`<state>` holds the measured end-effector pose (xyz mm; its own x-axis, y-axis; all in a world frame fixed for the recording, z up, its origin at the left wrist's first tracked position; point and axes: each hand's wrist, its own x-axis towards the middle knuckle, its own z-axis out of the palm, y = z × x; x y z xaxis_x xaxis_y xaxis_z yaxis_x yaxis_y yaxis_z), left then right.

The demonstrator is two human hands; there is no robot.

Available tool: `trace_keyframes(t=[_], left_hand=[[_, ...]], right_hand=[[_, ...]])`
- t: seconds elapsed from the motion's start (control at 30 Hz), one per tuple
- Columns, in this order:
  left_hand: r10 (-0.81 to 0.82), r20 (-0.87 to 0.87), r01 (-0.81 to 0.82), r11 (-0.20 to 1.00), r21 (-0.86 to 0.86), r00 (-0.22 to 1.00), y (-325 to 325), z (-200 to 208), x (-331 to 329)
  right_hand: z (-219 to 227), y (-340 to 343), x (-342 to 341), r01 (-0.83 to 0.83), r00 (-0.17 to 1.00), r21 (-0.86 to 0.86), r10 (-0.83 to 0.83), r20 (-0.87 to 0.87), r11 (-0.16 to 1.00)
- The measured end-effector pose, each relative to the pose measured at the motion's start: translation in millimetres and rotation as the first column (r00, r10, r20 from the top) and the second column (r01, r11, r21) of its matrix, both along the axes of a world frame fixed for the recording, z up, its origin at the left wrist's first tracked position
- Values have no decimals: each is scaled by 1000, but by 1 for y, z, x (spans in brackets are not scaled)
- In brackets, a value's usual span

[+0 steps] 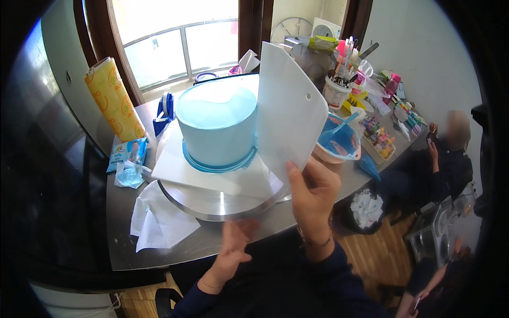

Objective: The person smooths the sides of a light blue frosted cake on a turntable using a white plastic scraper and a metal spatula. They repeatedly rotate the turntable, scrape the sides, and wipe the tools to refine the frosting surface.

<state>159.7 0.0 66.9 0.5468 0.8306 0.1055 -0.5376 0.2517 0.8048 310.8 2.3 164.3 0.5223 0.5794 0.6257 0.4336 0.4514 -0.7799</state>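
A round cake [220,135] coated in smooth light blue icing stands upright on a white square board [212,180]. Extra blue icing lies around its base. The board rests on a round metal turntable [222,208]. My right hand [316,193] pinches the lower edge of a large white cake scraper [289,106], which stands upright along the cake's right side. Just off the turntable's front rim is my left hand [233,246], its thumb apart and its fingers stretched out but blurred. Whether those fingertips touch the rim is hard to see.
Right of the scraper sits a bowl [339,140] of blue icing with a spatula. Behind it are a tub of tools [338,90] and a tray of small figures [379,139]. Wipes [127,153] and a paper sheet [161,217] lie left. Other people sit at right.
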Motion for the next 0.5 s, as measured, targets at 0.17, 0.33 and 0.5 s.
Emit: trace_keyframes(t=[0.17,0.33,0.5], left_hand=[[397,146,-375,914,-156,906,21,0,-8],[-191,-132,206,972,109,973,-2,-14,-1],[159,87,-135,963,-233,984,9,-14,-1]], right_hand=[[1,-2,0,17,996,46,-20,83,999],[4,-10,-3,35,996,-46,-31,80,998],[5,-13,-4,42,995,-49,-37,97,998]])
